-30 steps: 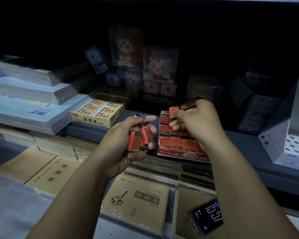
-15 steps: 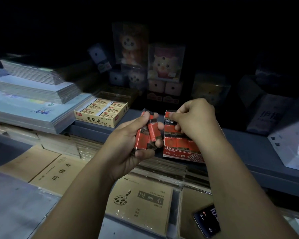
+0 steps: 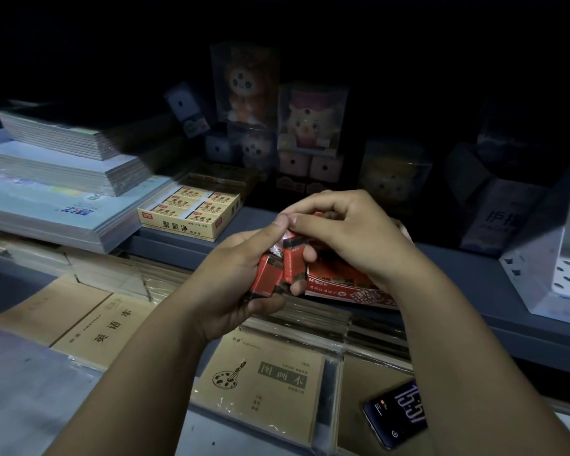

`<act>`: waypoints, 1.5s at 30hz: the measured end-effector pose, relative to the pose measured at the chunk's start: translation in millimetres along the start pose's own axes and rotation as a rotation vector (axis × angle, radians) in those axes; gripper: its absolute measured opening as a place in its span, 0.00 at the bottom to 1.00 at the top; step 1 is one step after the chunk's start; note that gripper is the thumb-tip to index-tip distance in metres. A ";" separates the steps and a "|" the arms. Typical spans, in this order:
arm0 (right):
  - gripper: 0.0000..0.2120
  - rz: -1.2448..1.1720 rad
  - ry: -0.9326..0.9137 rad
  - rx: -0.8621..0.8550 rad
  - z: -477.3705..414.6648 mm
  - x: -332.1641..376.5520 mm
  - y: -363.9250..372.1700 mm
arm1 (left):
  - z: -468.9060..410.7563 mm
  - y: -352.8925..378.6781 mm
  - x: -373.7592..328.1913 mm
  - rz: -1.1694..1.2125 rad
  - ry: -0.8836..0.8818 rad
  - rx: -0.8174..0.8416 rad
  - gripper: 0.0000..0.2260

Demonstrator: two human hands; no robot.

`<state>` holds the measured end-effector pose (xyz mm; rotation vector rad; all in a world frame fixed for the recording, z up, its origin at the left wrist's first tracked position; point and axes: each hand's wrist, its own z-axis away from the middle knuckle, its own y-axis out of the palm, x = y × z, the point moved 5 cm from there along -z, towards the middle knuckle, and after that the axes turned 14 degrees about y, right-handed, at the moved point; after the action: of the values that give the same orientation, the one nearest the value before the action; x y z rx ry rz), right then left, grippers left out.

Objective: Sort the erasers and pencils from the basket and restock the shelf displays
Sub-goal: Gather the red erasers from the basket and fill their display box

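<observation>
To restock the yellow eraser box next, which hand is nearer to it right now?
Left. The left hand, gripping red erasers, sits just below and right of the yellow eraser box; the right hand is farther right.

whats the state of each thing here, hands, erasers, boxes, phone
left hand, grips a bundle of red erasers
right hand, fingers curled over the bundle's top, grip unclear
red display box, open, partly behind the hands
yellow eraser box, open, looks full
phone, face up, screen lit

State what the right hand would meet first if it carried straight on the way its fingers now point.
The right hand points leftward: probably the thumb of the left hand, just above the red erasers it grips.
</observation>
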<state>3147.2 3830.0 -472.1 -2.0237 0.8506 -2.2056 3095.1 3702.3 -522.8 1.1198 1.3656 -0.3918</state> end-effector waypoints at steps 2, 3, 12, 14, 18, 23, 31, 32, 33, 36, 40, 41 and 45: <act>0.04 0.007 -0.004 -0.019 -0.6 -0.7 -1.4 | 0.7 1.1 0.2 -0.001 -0.008 0.003 0.19; 0.04 -0.001 -0.003 -0.022 -0.9 -1.2 -2.1 | 0.8 1.0 0.5 0.004 -0.010 -0.001 0.19; 0.07 -0.368 0.101 -0.273 -10.3 -13.8 -30.5 | -5.1 -7.1 4.7 0.118 0.040 -0.140 0.16; 0.07 -0.349 0.148 -0.299 -11.2 -19.9 -35.3 | -5.8 -8.7 5.5 0.149 0.041 -0.164 0.17; 0.05 -0.019 0.177 -0.400 -13.4 -30.6 -42.8 | -6.7 -10.8 6.7 0.158 0.050 -0.205 0.20; 0.06 0.210 0.144 -0.464 -15.8 -33.9 -40.8 | -8.8 -10.3 5.6 0.168 0.070 -0.211 0.24; 0.15 0.374 0.206 -0.481 -18.0 -36.5 -39.7 | -3.5 -7.7 7.5 0.160 0.044 -0.242 0.16; 0.15 0.390 0.206 -0.481 -17.9 -36.0 -39.4 | -3.7 -8.1 8.3 0.159 0.049 -0.239 0.15; 0.16 0.404 0.204 -0.478 -17.9 -35.5 -38.6 | -4.0 -8.7 9.0 0.149 0.051 -0.233 0.13; 0.21 0.430 0.208 -0.471 -17.2 -35.3 -37.5 | -4.2 -9.9 10.9 0.135 0.046 -0.230 0.09; 0.18 0.368 0.205 -0.502 -18.3 -36.9 -41.6 | -4.7 -10.1 11.6 0.125 0.056 -0.233 0.09; 0.16 0.359 0.207 -0.501 -18.4 -37.0 -42.6 | -4.8 -9.9 11.4 0.122 0.062 -0.236 0.09; 0.12 0.344 0.238 -0.454 -17.7 -39.1 -43.9 | -3.6 -6.4 10.8 0.119 0.083 -0.238 0.10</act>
<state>3151.5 3888.5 -490.1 -1.5951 1.7136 -2.2225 3090.5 3706.2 -534.4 1.0220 1.3701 -0.0941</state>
